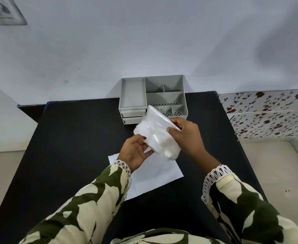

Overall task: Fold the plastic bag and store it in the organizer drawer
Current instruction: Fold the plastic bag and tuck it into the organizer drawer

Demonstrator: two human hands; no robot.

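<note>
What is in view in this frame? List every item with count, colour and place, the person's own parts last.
plastic bag: one, clear whitish, folded, held above the table in front of the organizer
organizer: one, grey, open compartments on top, two shut drawers at its lower left, at the table's far edge against the wall
paper sheet: one, white, flat on the table under the hands
table: one, black, centre
picture: one, grey frame, on the wall, top left
floral panel: one, white with dark red flowers, right
sleeves: two, green and cream, lace cuffs
left hand: holds the bag's near edge
right hand: pinches the bag's right edge
</note>
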